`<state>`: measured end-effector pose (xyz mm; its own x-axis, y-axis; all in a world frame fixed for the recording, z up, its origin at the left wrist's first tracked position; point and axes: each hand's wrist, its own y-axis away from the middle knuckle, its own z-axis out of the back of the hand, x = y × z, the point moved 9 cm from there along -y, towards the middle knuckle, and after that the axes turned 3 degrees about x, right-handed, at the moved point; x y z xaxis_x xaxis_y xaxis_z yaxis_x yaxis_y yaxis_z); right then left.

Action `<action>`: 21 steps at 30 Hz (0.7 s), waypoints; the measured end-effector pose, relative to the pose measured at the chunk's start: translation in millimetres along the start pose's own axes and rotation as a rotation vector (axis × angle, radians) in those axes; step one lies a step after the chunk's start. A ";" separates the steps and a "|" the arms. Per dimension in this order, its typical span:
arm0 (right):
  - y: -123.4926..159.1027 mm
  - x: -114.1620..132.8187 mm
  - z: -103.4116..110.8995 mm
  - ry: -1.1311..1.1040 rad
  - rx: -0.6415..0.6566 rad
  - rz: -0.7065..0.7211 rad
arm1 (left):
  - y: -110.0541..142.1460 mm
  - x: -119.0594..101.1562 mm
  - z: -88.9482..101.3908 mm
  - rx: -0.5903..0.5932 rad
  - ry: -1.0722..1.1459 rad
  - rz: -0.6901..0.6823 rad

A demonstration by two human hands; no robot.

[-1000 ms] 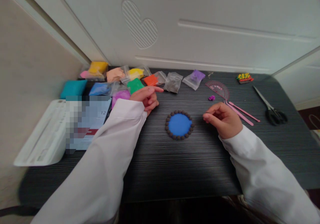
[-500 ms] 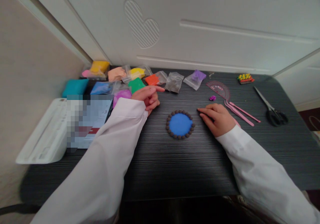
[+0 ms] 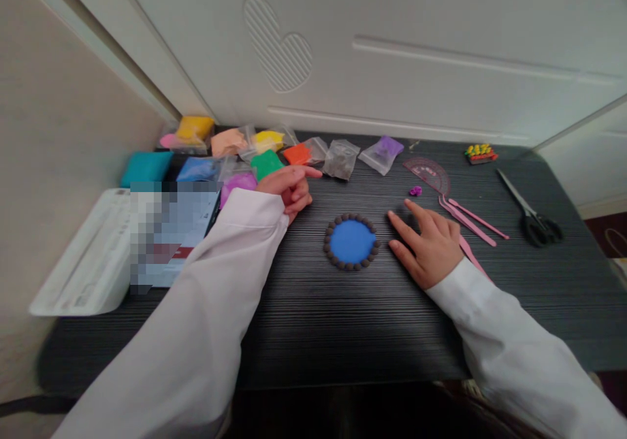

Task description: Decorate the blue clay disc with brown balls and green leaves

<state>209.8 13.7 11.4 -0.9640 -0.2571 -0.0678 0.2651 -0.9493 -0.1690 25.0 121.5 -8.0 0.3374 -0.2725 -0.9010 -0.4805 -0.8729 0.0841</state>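
Observation:
A flat blue clay disc [image 3: 351, 242] lies on the dark table, ringed by small dark brown clay balls [image 3: 349, 266]. Just right of it my right hand [image 3: 431, 243] lies low over the table, open, fingers spread. A small dark spot shows at its index fingertip; I cannot tell whether it is clay. My left hand [image 3: 292, 187] is up and left of the disc, index finger stretched out and the others loosely curled, with nothing visible in it. It is nearest a bag of green clay [image 3: 266, 163] and a purple clay pack [image 3: 238, 187].
Along the back lie bags of orange clay [image 3: 297, 154], grey-brown clay [image 3: 341, 159] and violet clay [image 3: 389, 146]. On the right are a pink protractor [image 3: 431, 174], a purple clay lump [image 3: 415, 191], pink tweezers [image 3: 470, 222] and scissors [image 3: 531, 220]. A partly blurred screen [image 3: 191, 223] is at left.
My right hand has opened from fingers held close together to fingers spread, moving slightly nearer to me. More of a pink tool shows beside its wrist. My left hand stays in place.

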 end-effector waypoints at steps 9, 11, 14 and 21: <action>3.9 1.8 5.1 -0.049 -0.016 0.036 | -0.6 0.5 1.6 -0.023 0.028 -0.028; 4.2 0.0 7.0 -0.046 -0.035 0.015 | -0.7 1.4 2.7 -0.031 0.020 -0.017; 5.1 2.0 10.9 -0.059 -0.068 0.037 | -1.0 1.6 1.6 -0.008 0.017 -0.010; 4.1 0.9 9.1 -0.057 -0.083 0.028 | -0.9 -0.1 0.7 0.003 0.013 -0.037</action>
<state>209.9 7.9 19.6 -0.9553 -0.2952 -0.0178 0.2902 -0.9239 -0.2492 24.8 122.6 -8.3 0.3657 -0.2457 -0.8977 -0.4698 -0.8814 0.0498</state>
